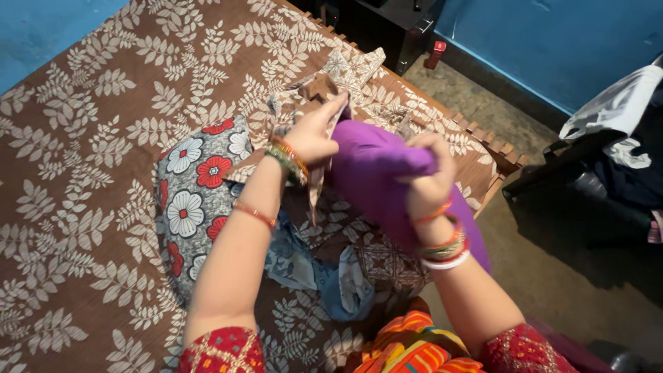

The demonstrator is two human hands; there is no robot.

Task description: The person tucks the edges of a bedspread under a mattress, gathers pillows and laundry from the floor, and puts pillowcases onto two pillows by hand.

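Note:
My left hand [314, 131] grips the edge of a brown patterned pillow cover [345, 72] and pulls it over the end of a purple pillow [376, 179]. My right hand [429, 173] is closed on the purple pillow's near end, holding it up above the bed. Both wrists carry coloured bangles. The pillow's far end is hidden inside the cover.
A bed with a brown leaf-print sheet [90, 173] fills the left. On it lie a grey pillow with red and white flowers [197, 200] and a blue cloth [345, 290]. Dark furniture with clothes [608, 159] stands at right on the concrete floor. A blue wall runs behind.

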